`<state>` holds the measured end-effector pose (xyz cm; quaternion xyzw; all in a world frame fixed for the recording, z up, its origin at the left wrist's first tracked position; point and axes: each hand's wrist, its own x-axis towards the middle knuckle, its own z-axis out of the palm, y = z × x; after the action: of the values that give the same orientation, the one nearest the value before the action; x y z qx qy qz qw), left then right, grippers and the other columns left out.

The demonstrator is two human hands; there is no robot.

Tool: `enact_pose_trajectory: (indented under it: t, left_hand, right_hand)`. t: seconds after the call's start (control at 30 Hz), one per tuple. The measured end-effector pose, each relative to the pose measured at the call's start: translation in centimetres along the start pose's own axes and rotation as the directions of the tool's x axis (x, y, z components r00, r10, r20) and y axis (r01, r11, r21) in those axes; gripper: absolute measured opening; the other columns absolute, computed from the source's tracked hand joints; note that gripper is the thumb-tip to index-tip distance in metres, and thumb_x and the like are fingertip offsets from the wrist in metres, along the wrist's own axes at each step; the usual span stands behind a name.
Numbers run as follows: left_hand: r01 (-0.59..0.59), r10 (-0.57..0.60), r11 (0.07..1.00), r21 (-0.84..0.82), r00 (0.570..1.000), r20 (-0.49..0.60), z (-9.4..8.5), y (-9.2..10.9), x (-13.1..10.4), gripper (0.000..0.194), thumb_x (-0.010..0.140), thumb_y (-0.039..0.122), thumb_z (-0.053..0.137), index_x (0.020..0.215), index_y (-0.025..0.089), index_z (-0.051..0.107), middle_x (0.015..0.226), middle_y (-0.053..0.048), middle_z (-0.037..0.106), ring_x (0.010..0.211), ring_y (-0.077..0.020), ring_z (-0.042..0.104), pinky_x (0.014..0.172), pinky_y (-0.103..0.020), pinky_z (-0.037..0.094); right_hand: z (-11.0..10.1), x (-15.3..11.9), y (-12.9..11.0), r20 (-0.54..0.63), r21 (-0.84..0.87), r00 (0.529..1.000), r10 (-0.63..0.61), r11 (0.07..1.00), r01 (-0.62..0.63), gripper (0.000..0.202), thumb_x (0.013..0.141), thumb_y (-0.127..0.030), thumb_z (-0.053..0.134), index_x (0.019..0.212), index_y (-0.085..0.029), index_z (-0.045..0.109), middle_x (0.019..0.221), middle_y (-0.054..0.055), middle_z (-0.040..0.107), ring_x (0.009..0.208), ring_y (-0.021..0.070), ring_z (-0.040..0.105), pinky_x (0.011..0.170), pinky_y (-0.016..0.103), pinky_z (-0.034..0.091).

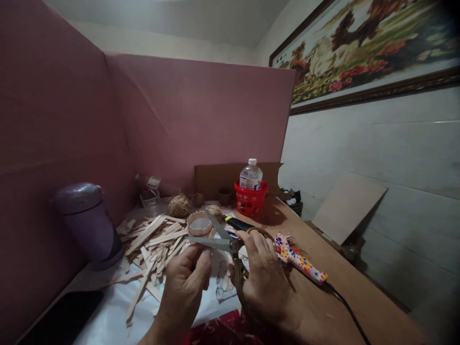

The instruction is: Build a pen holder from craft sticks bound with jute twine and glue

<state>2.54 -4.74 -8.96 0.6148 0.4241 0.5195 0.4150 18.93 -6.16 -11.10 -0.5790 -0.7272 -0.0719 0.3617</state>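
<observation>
My right hand (264, 268) is wrapped round the handles of a large pair of scissors (235, 246), whose blades stand apart and point left. Below the lower blade my left hand (190, 273) is closed in a pinch; what it holds, if anything, is too small to make out. Just behind the blades sits a round ring of wooden pieces (199, 224). A heap of flat wooden sticks (154, 244) spreads to the left of the ring. Beyond my right hand lies a flower-patterned tool (300, 261) with a black cord.
A purple flask (88, 225) stands at the left, near a dark flat object (63, 316). Twine balls (179, 205) lie at the back. A red bucket (250, 199) holds a clear bottle (251, 175). Pink panels (201, 110) border the table.
</observation>
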Motion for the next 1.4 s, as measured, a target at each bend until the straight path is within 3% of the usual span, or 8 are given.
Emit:
enact_pose_trajectory:
  t: [0.23,0.43,0.6,0.8,1.0,1.2,1.27,1.4]
  left_hand:
    - [0.005,-0.005,1.0,0.024,1.0,0.012,0.0,0.2,-0.4,0.027,0.081,0.039,0.054,0.076,0.015,0.066,0.044,0.006,0.036,0.041,-0.0075,0.031,0.039,-0.02,0.023]
    - [0.053,-0.053,0.999,0.007,0.999,0.002,-0.1,1.1,0.0,0.033,0.076,0.042,0.059,0.056,0.016,0.056,0.042,0.006,0.033,0.039,-0.0059,0.027,0.036,-0.02,0.018]
    - [0.164,-0.159,0.985,-0.055,0.984,0.083,-0.3,1.3,0.3,0.035,0.075,0.046,0.058,0.06,0.015,0.056,0.043,0.009,0.024,0.039,-0.0046,0.018,0.037,-0.018,0.012]
    - [0.09,-0.089,0.996,0.021,0.995,-0.041,-0.1,0.1,0.1,0.035,0.075,0.046,0.059,0.056,0.016,0.056,0.042,0.007,0.031,0.039,-0.0062,0.025,0.037,-0.019,0.02]
    - [0.113,-0.142,0.978,-0.176,0.977,-0.16,1.5,-0.9,-0.4,0.036,0.072,0.044,0.064,0.05,0.017,0.054,0.039,0.006,0.036,0.038,-0.0074,0.029,0.037,-0.02,0.023]
    - [0.137,-0.144,0.964,-0.226,0.989,-0.017,4.1,-1.2,-2.6,0.033,0.069,0.047,0.068,0.077,0.015,0.068,0.046,0.005,0.043,0.042,-0.0079,0.033,0.04,-0.02,0.027]
    - [0.25,-0.239,0.927,-0.279,0.968,0.075,4.1,-0.9,-2.6,0.035,0.074,0.05,0.063,0.082,0.016,0.066,0.04,0.008,0.038,0.036,-0.0068,0.029,0.037,-0.019,0.022]
    - [0.182,-0.182,0.909,-0.374,0.983,0.037,2.8,0.2,-1.6,0.032,0.078,0.049,0.06,0.086,0.018,0.059,0.051,0.005,0.053,0.036,-0.0068,0.038,0.036,-0.019,0.026]
  right_hand:
    - [0.1,0.1,-0.1,0.037,-0.032,0.997,0.065,0.997,-0.064,0.044,0.082,-0.027,0.05,0.124,-0.015,0.045,0.106,0.013,0.049,0.095,0.029,0.046,0.085,0.046,0.038]
    - [0.0,0.3,-0.7,0.048,-0.069,0.994,0.102,0.993,-0.099,0.043,0.078,-0.023,0.053,0.12,-0.017,0.048,0.104,0.011,0.051,0.092,0.028,0.048,0.082,0.044,0.04]
    - [0.2,0.1,-1.2,0.054,-0.079,0.991,0.123,0.99,-0.118,0.039,0.075,-0.018,0.053,0.114,-0.019,0.051,0.101,0.01,0.053,0.093,0.0291,0.051,0.082,0.043,0.04]
    - [0.5,-0.1,-1.4,0.11,0.036,0.982,0.155,0.986,-0.16,0.037,0.075,-0.018,0.051,0.112,-0.021,0.05,0.104,0.01,0.055,0.096,0.028,0.054,0.083,0.04,0.042]
    - [1.4,-0.5,-1.5,0.116,0.114,0.977,0.178,0.975,-0.191,0.045,0.071,-0.018,0.054,0.115,-0.022,0.05,0.106,0.01,0.058,0.099,0.0291,0.055,0.085,0.041,0.043]
    - [1.1,0.9,-0.1,0.045,0.051,0.957,0.285,0.956,-0.288,0.035,0.08,-0.02,0.049,0.114,-0.018,0.052,0.103,0.014,0.059,0.098,0.0293,0.055,0.084,0.042,0.042]
    - [0.7,1.3,0.6,-0.001,-0.01,0.962,0.274,0.962,-0.274,0.036,0.079,-0.016,0.047,0.115,-0.017,0.053,0.103,0.014,0.057,0.1,0.0296,0.053,0.086,0.043,0.041]
    - [0.6,1.1,1.0,-0.123,-0.136,0.98,0.154,0.976,-0.17,0.046,0.074,-0.012,0.048,0.12,-0.016,0.052,0.1,0.012,0.055,0.1,0.0301,0.049,0.09,0.046,0.036]
